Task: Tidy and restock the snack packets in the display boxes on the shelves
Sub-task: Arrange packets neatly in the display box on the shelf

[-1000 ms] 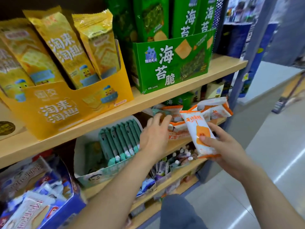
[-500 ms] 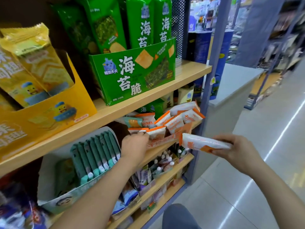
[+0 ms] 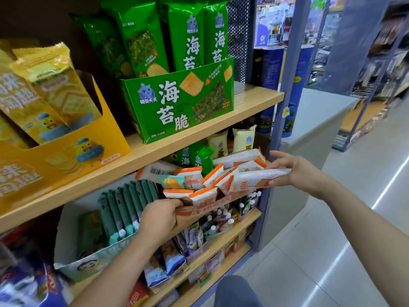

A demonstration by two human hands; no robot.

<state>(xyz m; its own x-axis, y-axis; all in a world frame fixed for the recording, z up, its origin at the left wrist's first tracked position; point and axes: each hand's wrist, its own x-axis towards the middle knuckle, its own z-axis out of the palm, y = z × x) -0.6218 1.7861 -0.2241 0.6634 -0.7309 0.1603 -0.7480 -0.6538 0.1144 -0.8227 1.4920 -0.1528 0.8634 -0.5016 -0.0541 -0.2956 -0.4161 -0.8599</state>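
Centres on a grey-blue upright post [image 3: 285, 89]. Left of it, shows pale wooden shelf boards [image 3: 254, 98] and a black perforated panel [image 3: 239, 41]. Right of it, shows a low grey counter [image 3: 318, 109], a glossy pale floor [image 3: 321, 251] streaked with reflected light, and blurred racks [image 3: 376, 54].

Snack aisle of a retail shop: tiered wooden shelves [image 3: 254, 100] carry printed cardboard cartons, a green display box [image 3: 177, 103] of seaweed-cracker packs beside a yellow display box [image 3: 66, 156]. On the tier below, an orange display box [image 3: 205, 209] holds orange-and-white snack packets [image 3: 204, 194], one white packet showing a barcode [image 3: 158, 171]. A blue metal upright [image 3: 287, 89] ends the unit, and across the glossy tiled floor [image 3: 332, 251] stand further stocked racks [image 3: 380, 69], blurred.
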